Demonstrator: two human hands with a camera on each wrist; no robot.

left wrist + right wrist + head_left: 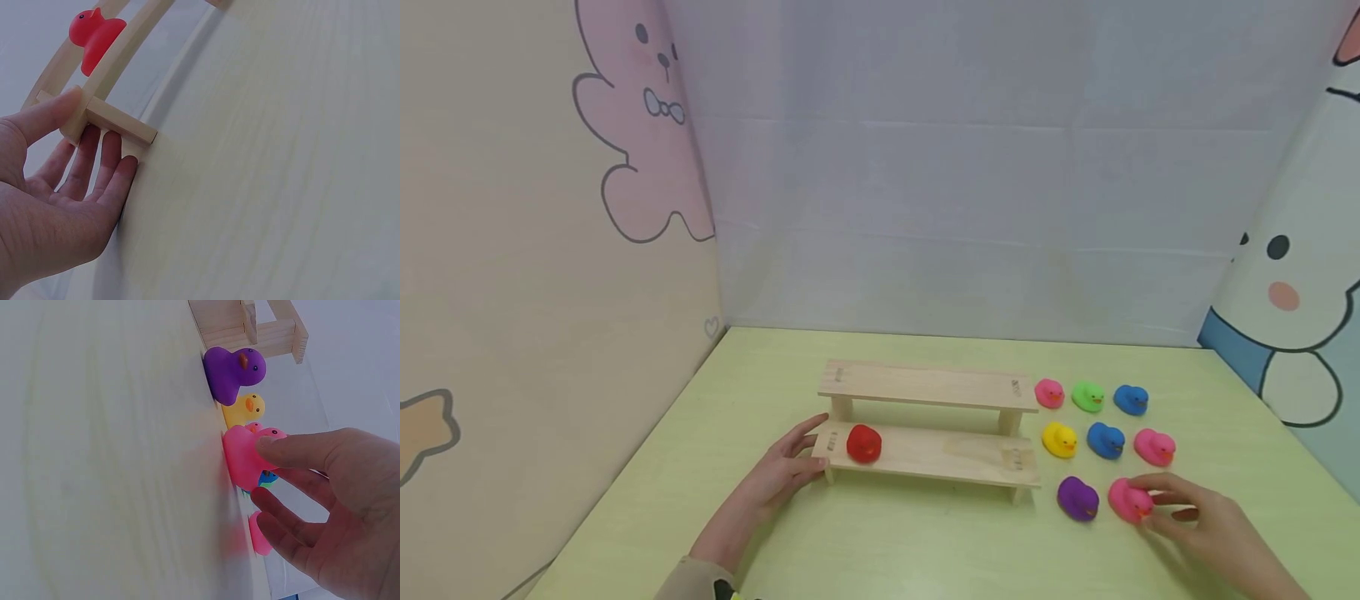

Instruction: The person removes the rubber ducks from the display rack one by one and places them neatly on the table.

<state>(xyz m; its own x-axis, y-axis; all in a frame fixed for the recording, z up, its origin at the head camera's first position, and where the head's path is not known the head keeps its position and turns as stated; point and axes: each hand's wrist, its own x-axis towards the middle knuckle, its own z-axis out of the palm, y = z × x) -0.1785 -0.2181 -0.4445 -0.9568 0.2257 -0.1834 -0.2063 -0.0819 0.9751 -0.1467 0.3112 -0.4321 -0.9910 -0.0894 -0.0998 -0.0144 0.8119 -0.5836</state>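
A two-tier wooden shelf (940, 457) stands on the table, with a red rubber duck (864, 444) on the left part of its lower step. My left hand (781, 477) holds the left end of that step, thumb at the board's edge and fingers beneath it, as the left wrist view shows. On the right, my right hand (1213, 529) pinches a pink rubber duck (1123, 500) at the front of a group of ducks. Its thumb (272, 449) lies against the duck's head in the right wrist view. Left of this duck sits a purple duck (1078, 499).
Behind those two are a yellow duck (1059, 440), a blue duck (1106, 440) and a pink duck (1154, 447). The back row has a pink duck (1049, 393), a green duck (1087, 397) and a blue duck (1131, 400). Walls enclose the table's left side and back.
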